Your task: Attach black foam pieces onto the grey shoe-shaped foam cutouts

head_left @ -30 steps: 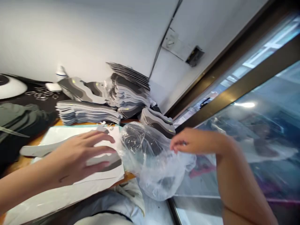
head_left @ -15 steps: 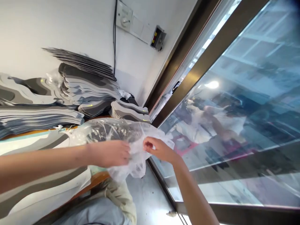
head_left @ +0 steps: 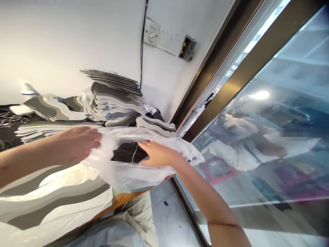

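Note:
A translucent plastic bag (head_left: 108,164) lies at the right end of the table, its mouth spread wide. My left hand (head_left: 82,142) is closed on the left side of the bag, pulling its edge outward. Inside the mouth, black fabric-like pieces (head_left: 123,152) show, crossed by a thin pale string (head_left: 135,151). My right hand (head_left: 159,154) reaches into the opening at the right, thumb and fingers apart, just beside the dark pieces. The bag's far side hides what else it contains.
Stacks of grey-and-white cut pieces (head_left: 118,103) stand along the wall. Large patterned sheets (head_left: 64,202) cover the near table, whose wooden edge (head_left: 123,199) shows. Scissors (head_left: 12,118) lie far left. A glass door (head_left: 257,154) with a brown frame closes off the right.
My left hand has drawn the bag's side leftward, and its mouth has opened. My right hand has gone from a pinch at the bag to spread fingers inside it. The view has shifted left.

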A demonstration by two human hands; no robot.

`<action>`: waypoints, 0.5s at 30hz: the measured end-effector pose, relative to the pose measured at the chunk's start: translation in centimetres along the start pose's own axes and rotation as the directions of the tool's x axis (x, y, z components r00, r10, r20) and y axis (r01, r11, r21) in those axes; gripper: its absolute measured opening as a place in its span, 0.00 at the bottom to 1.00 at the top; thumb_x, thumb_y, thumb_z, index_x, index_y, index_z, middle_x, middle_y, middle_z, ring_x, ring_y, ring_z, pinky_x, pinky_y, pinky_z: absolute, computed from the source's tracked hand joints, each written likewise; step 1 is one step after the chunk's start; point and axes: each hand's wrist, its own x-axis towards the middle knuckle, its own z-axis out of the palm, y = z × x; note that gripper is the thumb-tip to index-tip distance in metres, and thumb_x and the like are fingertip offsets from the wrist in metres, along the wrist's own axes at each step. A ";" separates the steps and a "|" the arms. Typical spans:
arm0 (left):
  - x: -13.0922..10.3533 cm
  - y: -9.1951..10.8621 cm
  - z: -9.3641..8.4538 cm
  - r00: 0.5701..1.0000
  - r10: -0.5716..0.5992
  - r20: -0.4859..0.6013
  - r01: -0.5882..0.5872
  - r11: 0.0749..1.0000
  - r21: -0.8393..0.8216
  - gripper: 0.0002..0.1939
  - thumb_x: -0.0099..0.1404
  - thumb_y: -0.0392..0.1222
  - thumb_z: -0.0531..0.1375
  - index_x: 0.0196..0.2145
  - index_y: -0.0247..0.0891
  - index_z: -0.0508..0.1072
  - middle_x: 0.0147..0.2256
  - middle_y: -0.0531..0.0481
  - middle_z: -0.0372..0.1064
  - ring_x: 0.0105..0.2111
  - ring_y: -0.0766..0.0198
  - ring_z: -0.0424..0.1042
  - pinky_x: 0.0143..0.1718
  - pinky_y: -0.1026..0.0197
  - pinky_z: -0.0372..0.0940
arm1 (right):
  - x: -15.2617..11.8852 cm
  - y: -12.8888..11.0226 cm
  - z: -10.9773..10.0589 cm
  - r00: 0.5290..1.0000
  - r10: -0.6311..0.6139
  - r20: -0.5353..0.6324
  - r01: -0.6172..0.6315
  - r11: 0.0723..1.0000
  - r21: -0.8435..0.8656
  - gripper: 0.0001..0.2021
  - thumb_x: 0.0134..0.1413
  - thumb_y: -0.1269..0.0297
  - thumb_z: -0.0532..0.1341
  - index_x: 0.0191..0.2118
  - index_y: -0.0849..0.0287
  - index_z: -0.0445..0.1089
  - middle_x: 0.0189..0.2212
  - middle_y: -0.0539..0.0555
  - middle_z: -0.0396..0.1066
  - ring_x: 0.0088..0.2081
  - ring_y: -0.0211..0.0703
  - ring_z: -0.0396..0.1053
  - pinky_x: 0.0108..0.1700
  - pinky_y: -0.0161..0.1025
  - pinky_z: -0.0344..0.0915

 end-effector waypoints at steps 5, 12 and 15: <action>6.0 7.1 0.7 0.978 0.156 0.138 -0.141 0.984 -0.114 0.12 0.64 0.26 0.52 0.36 0.37 0.72 0.38 0.47 0.70 0.35 0.58 0.66 0.35 0.56 0.56 | 3.7 -3.8 -0.4 0.971 0.237 -0.040 -0.240 0.950 -0.199 0.33 0.73 0.49 0.59 0.72 0.69 0.63 0.56 0.65 0.54 0.62 0.50 0.54 0.72 0.48 0.55; 2.2 4.4 3.1 0.888 -0.162 0.430 0.260 0.949 -0.179 0.05 0.66 0.38 0.57 0.34 0.37 0.73 0.29 0.51 0.71 0.34 0.57 0.69 0.45 0.56 0.59 | 5.2 -3.4 3.6 0.975 0.218 -0.044 -0.223 0.954 -0.201 0.53 0.54 0.54 0.71 0.79 0.67 0.47 0.56 0.66 0.54 0.56 0.44 0.62 0.64 0.40 0.66; 0.6 2.5 3.3 0.882 -0.188 0.433 0.333 0.898 -0.288 0.04 0.61 0.39 0.61 0.32 0.37 0.75 0.31 0.53 0.72 0.38 0.59 0.69 0.61 0.50 0.52 | 4.4 -1.3 4.4 0.989 0.096 -0.110 -0.087 0.993 0.083 0.37 0.58 0.58 0.65 0.71 0.65 0.62 0.47 0.56 0.62 0.43 0.26 0.65 0.55 0.21 0.70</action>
